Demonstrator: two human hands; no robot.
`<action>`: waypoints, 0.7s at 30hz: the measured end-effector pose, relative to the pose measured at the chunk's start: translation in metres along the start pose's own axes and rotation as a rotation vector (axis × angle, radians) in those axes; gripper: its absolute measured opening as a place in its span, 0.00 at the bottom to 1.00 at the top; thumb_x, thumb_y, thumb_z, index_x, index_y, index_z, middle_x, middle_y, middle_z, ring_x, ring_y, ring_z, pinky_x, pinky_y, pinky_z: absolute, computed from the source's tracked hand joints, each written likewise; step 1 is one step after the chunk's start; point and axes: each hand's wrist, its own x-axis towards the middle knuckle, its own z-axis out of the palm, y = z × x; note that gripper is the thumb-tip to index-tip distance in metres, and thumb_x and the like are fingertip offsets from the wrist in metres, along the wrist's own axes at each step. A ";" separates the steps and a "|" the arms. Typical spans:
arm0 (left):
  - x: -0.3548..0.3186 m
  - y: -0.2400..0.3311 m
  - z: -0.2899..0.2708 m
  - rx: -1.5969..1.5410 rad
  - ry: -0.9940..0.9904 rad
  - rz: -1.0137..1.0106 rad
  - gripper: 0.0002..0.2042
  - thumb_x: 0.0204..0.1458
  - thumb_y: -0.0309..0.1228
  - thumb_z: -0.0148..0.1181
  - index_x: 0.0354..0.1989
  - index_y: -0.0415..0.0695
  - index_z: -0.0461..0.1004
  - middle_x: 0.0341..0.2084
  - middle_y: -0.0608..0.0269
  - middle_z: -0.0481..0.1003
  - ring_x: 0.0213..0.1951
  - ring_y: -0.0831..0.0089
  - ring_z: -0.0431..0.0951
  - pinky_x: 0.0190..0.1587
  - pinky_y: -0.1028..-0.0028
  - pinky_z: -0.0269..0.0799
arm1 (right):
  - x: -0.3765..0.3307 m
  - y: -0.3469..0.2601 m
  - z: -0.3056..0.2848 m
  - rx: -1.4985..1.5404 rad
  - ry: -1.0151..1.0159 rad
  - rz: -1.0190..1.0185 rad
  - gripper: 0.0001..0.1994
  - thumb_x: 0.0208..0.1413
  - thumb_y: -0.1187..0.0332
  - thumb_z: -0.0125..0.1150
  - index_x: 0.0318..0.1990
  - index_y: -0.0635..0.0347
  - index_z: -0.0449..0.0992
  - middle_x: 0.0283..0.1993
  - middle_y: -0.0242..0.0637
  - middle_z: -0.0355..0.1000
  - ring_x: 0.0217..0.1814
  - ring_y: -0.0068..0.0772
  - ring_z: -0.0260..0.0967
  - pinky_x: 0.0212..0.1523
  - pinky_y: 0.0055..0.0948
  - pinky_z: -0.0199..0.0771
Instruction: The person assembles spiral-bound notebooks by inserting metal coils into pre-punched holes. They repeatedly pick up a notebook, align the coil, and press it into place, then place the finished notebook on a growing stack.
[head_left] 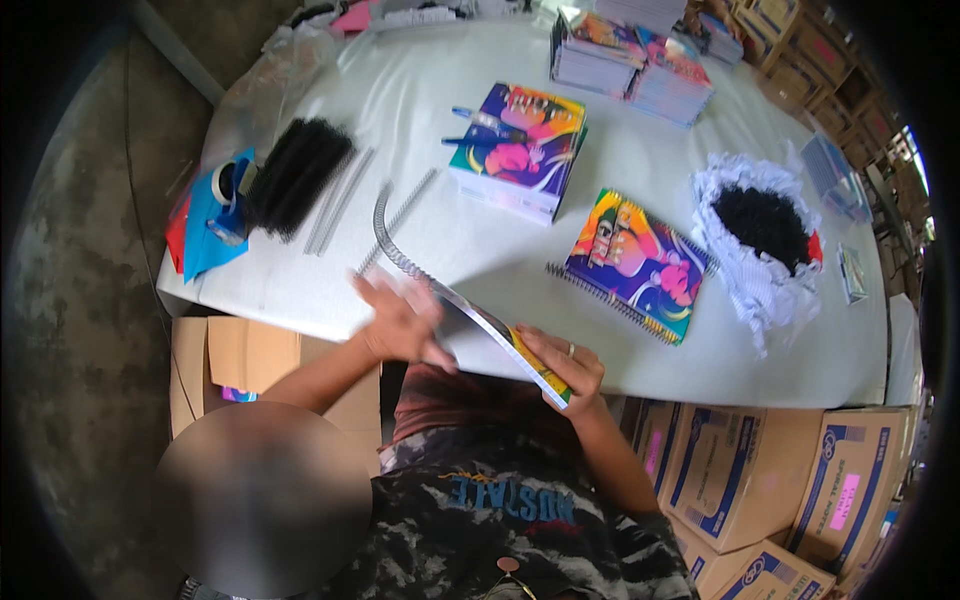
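Note:
My right hand [568, 366] grips the lower end of a thin notebook [506, 338], held tilted with its edge toward me and a strip of yellow cover showing. From the notebook's far end a pale spiral coil [398, 258] curves out over the table. Beside that end is my left hand [402, 318], smeared by motion, its fingers spread and apparently holding nothing; whether it touches the coil I cannot tell. Another loose coil [405, 215] lies just behind. To the right rests a colourful notebook [640, 262] with dark coil along two edges, perhaps two stacked.
A notebook stack [520, 150] carries blue pliers or cutters [488, 128]. At left lie black coils [298, 178], clear coils [338, 205] and a tape dispenser [230, 195]. White cloth [745, 290] holds black scraps [762, 225]. Cartons [720, 470] stand below the table edge; more stacks [630, 70] sit behind.

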 end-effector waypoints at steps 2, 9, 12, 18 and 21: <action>0.000 -0.052 0.017 -0.082 0.413 -0.456 0.51 0.44 0.68 0.35 0.61 0.28 0.44 0.62 0.29 0.34 0.64 0.39 0.30 0.60 0.47 0.20 | -0.005 -0.009 0.008 0.038 -0.032 0.040 0.17 0.44 0.79 0.61 0.45 0.69 0.74 0.39 0.53 0.74 0.40 0.43 0.75 0.40 0.31 0.76; 0.043 -0.018 -0.028 -0.175 0.215 0.046 0.53 0.42 0.73 0.30 0.58 0.27 0.50 0.62 0.32 0.38 0.64 0.36 0.35 0.58 0.42 0.16 | -0.001 -0.003 0.005 -0.006 -0.033 -0.030 0.17 0.42 0.79 0.61 0.44 0.67 0.75 0.42 0.51 0.74 0.41 0.42 0.75 0.41 0.32 0.75; 0.063 -0.021 -0.020 -0.136 0.256 -0.245 0.56 0.40 0.74 0.29 0.61 0.28 0.43 0.62 0.31 0.38 0.64 0.35 0.33 0.60 0.44 0.18 | 0.000 -0.004 0.013 0.055 -0.072 -0.009 0.18 0.41 0.78 0.62 0.44 0.66 0.75 0.43 0.49 0.73 0.42 0.42 0.75 0.42 0.31 0.75; 0.050 0.005 -0.015 -0.122 0.255 -0.064 0.57 0.41 0.74 0.19 0.60 0.23 0.45 0.61 0.32 0.43 0.64 0.39 0.36 0.62 0.45 0.24 | 0.001 0.009 0.005 0.033 -0.036 -0.007 0.16 0.41 0.79 0.61 0.42 0.67 0.75 0.44 0.50 0.73 0.45 0.44 0.74 0.43 0.31 0.75; 0.104 -0.042 -0.024 0.037 0.496 -0.272 0.51 0.47 0.69 0.21 0.60 0.25 0.46 0.62 0.37 0.42 0.65 0.48 0.36 0.62 0.47 0.26 | -0.001 0.011 0.003 -0.003 0.091 0.069 0.18 0.40 0.83 0.58 0.44 0.67 0.74 0.44 0.51 0.73 0.44 0.44 0.74 0.42 0.30 0.75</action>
